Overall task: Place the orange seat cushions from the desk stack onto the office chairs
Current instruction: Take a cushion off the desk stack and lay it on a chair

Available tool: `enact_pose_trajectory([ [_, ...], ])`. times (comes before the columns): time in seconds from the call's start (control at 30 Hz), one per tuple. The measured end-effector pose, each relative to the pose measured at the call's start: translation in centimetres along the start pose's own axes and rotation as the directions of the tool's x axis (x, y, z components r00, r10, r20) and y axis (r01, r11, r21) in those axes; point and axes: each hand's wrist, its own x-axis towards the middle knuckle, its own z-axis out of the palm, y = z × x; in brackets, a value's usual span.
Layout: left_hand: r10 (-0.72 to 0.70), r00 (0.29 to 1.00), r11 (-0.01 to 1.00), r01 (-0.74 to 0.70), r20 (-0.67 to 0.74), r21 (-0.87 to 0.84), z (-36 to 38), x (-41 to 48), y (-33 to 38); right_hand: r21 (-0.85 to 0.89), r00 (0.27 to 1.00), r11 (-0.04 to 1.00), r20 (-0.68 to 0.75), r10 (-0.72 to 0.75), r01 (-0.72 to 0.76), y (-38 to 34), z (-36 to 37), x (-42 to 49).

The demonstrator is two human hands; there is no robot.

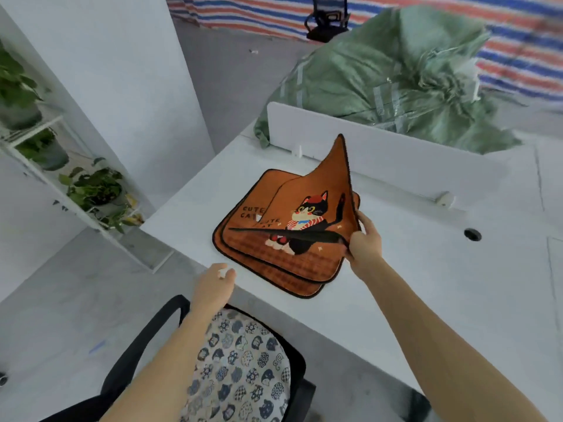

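A stack of orange seat cushions [274, 266] with a black cat print lies on the white desk [426, 269]. My right hand [364, 239] grips the right edge of the top cushion [326, 190] and holds it peeled up, its far corner pointing upward. My left hand [213, 284] hovers over the desk's near-left edge, loosely curled and holding nothing. Just below it stands a black office chair [146, 345] whose seat carries a white cushion with a blue cat pattern [243, 370].
A white divider panel [380, 147] runs along the desk's back, with a large green sack [380, 74] behind it. A white plant shelf with potted plants [91, 187] stands at left. A second black chair [327, 19] is far back by striped tarpaulin.
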Motion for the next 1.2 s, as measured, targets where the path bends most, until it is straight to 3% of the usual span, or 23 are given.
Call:
enact_pose_trajectory([
  [0.1,-0.061,0.998,0.961,0.060,0.003,-0.268,-2.3,-1.5,-0.3,0.191,0.999,0.981,-0.004,0.037,-0.036,0.5,-4.5,-6.2],
  [0.2,-0.094,0.970,0.839,0.197,0.223,-0.506,-3.2,-4.8,-0.5,0.429,0.997,0.901,-0.013,0.082,-0.069,3.1,-10.2,-13.3],
  [0.3,-0.093,0.848,0.606,0.463,0.521,-0.646,-1.8,-9.9,-2.2,0.548,0.995,0.831,0.009,0.103,-0.091,7.4,-15.7,-21.5],
  [0.4,0.020,0.662,0.427,0.672,0.749,-0.605,0.9,-15.7,-5.5,0.589,0.993,0.801,0.022,0.116,-0.107,12.9,-21.5,-30.2],
  [0.47,0.092,0.534,0.417,0.746,0.841,-0.519,3.1,-19.4,-7.2,0.578,0.993,0.809,0.022,0.116,-0.107,16.5,-25.2,-35.6],
  [0.53,0.069,0.466,0.511,0.743,0.882,-0.433,5.1,-23.7,-7.4,0.568,0.993,0.819,-0.026,0.113,-0.079,19.5,-28.7,-40.4],
  [0.67,0.048,0.403,0.755,0.584,0.914,-0.298,9.2,-30.1,-5.9,0.564,0.986,0.826,-0.140,0.086,0.008,23.9,-34.1,-48.1],
  [0.77,0.111,0.355,0.927,0.299,0.928,-0.225,12.4,-34.3,-4.0,0.547,0.969,0.835,-0.237,0.076,0.069,27.0,-38.5,-53.2],
  [0.8,0.132,0.310,0.960,0.197,0.942,-0.199,13.7,-36.9,-2.9,0.538,0.957,0.836,-0.283,0.065,0.102,28.2,-40.5,-55.6],
  [0.83,0.151,0.314,0.975,0.107,0.937,-0.193,14.5,-38.8,-1.9,0.522,0.946,0.844,-0.320,0.056,0.127,29.1,-41.9,-57.3],
  [1.0,0.300,0.302,0.949,-0.194,0.905,-0.250,21.4,-50.1,3.5,0.431,0.855,0.883,-0.513,0.071,0.185,33.8,-50.4,-65.8],
  [1.2,0.417,0.085,0.795,-0.518,0.905,-0.317,31.9,-70.6,6.7,0.387,0.709,0.904,-0.688,0.152,0.182,40.9,-65.8,-76.4],
])
